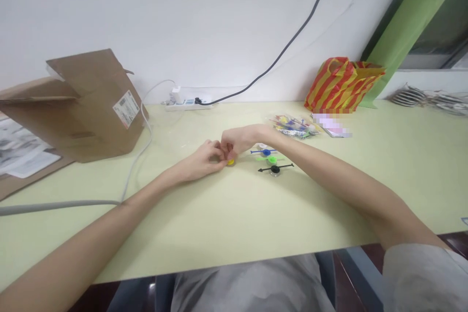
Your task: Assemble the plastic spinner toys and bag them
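The left hand (pixel 203 162) and right hand (pixel 237 141) hide most of a small yellow piece (pixel 230 162) left of the striped plastic bag (pixel 341 85); a pixelated patch (pixel 331 124) below that bag blurs an item.

A: lol what are the hands doing here?

B: bare left hand (pixel 204 161) and bare right hand (pixel 237 140) are curled up close, fingertips (pixel 220 152) meeting. Right wrist (pixel 266 132) arches over, and the long bare left forearm (pixel 80 248) and bare right forearm (pixel 340 185) reach in from either side.

Pretty much all plastic here: glossy yellow plastic piece (pixel 230 162), shiny green plastic spinner (pixel 271 158), black plastic arrow (pixel 275 169), on a smooth matt pale-green worktop (pixel 234 219). Plus a dull brown cardboard box (pixel 95 107) and a crinkly red-and-yellow striped plastic bag (pixel 341 85).
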Tool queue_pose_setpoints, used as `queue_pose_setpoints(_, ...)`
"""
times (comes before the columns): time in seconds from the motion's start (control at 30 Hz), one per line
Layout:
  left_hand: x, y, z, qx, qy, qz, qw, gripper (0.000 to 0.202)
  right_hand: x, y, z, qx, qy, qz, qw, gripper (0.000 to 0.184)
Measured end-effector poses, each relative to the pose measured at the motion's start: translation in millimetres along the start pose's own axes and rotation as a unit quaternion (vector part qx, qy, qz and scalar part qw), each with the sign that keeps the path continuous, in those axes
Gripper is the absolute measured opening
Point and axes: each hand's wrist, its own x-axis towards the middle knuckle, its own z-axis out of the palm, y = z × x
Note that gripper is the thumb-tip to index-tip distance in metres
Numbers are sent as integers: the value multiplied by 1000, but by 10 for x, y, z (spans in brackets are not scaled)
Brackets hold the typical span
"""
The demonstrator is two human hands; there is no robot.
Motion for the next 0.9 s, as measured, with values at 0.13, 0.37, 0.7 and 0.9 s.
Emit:
queue_pose_setpoints(0.13,-26,-77,-53,-34,-18,9,999,34,-69,-100,1,-33,14,-17,999,20)
queue_pose_setpoints(0.37,-6,-70,-129,-63,5,8,998,40,-132,-378,85,-160,61,45,984,4)
queue_pose_setpoints(0.7,9,-161,-118,-67,26,-10,997,44,-166,-345,43,-209,93,-19,973,13)
queue_pose_setpoints(0.9,21,-248,-138,-76,132,-67,986,53,-442,-346,-218,-125,148,19,981,12)
